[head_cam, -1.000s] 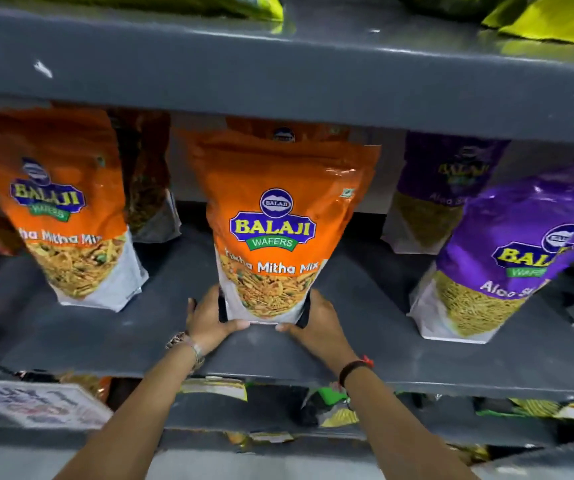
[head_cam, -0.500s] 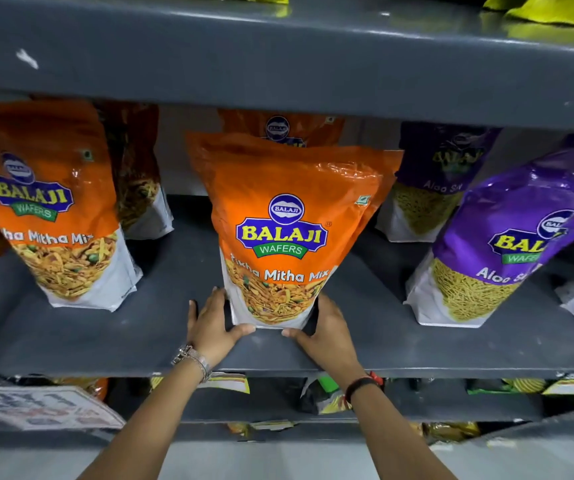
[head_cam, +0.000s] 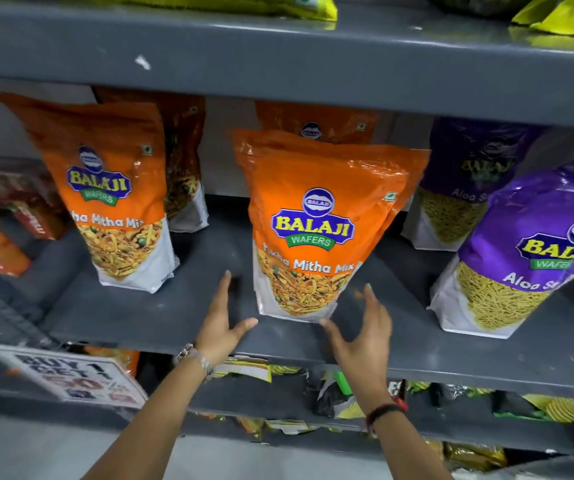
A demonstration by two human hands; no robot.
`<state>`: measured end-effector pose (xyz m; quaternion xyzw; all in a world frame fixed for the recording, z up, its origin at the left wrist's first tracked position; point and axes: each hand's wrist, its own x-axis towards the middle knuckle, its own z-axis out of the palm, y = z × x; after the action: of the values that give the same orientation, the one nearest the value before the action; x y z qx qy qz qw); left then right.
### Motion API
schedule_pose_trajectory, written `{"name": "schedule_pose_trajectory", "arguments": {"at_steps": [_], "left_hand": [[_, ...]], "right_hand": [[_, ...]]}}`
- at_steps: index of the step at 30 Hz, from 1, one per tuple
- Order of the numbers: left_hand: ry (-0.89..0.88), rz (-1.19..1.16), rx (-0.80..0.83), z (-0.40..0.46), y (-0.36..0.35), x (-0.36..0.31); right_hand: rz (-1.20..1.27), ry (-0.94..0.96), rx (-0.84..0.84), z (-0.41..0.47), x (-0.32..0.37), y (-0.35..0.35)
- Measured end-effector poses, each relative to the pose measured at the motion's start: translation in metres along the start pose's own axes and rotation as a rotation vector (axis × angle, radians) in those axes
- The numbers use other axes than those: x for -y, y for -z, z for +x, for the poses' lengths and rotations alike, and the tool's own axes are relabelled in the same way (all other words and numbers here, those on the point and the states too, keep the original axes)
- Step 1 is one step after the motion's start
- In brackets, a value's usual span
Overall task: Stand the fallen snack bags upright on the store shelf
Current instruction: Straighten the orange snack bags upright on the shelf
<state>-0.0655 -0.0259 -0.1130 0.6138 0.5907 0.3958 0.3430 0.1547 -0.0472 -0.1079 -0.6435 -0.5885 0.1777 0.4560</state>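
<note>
Balaji Mitha Mix bag (head_cam: 316,223) upright mid-shelf on grey shelf (head_cam: 161,317), left hand (head_cam: 221,323) and right hand (head_cam: 361,336) just beside its base, fingers spread, holding nothing, purple Aloo Sev bag (head_cam: 524,251) right

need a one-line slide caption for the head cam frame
Both open hands, left hand and right hand, flank an upright orange Tikha Mitha Mix bag on the grey shelf, without gripping it.

Both forearms reach up and forward. Left hand (head_cam: 219,326) flat, fingers extended, thumb out. Right hand (head_cam: 365,336) spread, fingers curved, blurred. Both empty.
</note>
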Motion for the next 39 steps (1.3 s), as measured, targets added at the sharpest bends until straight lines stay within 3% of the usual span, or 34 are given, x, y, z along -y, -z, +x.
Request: {"name": "schedule_pose_trajectory", "arguments": {"at_steps": [3,7,11,15,18,22,32,39], "left_hand": [[-0.074,0.062,-0.303,-0.017,0.048,0.006],[-0.039,0.195,-0.496,-0.016,0.112,0.024],[0.072,0.31,-0.376,0.008,0.165,0.057],[0.144,0.243,-0.2,0.033,0.193,0.082],[0.131,0.159,-0.149,0.043,0.19,0.087],[0.123,0.092,-0.242,0.046,0.187,0.092],[0.099,0.148,-0.216,0.027,0.19,0.096],[0.197,0.173,-0.202,0.027,0.188,0.093]], "right_hand": [[-0.03,0.263,-0.13,-0.023,0.028,-0.013],[0.027,0.426,0.069,-0.027,0.077,-0.07],[0.074,0.184,0.405,-0.01,0.124,-0.149],[0.13,0.049,0.671,0.01,0.155,-0.204],[0.214,0.031,0.642,0.018,0.163,-0.218],[0.117,0.057,0.594,0.014,0.161,-0.225],[-0.047,0.086,0.554,-0.007,0.149,-0.222],[-0.074,0.066,0.537,-0.009,0.148,-0.222]]}}
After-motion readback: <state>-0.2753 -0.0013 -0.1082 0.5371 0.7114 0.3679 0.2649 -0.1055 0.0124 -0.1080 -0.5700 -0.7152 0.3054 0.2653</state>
